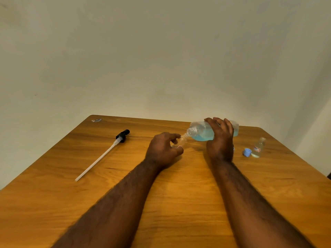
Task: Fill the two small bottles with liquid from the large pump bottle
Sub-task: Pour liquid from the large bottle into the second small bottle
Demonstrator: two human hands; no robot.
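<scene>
My right hand [220, 138] grips the large clear bottle [201, 132] of blue liquid, tipped on its side with its open threaded mouth pointing left. My left hand [163, 149] holds a small clear bottle [181, 141], tilted, its neck just under the large bottle's mouth. The second small bottle [258, 147] stands uncapped at the right of the wooden table [179, 194]. Beside it lies a blue cap [247, 152]. The black pump head with its long white tube [107, 153] lies on the left of the table.
A small silvery scrap [96, 120] lies at the table's far left corner. A bit of blue [234, 149] shows behind my right wrist. A plain wall stands behind the table.
</scene>
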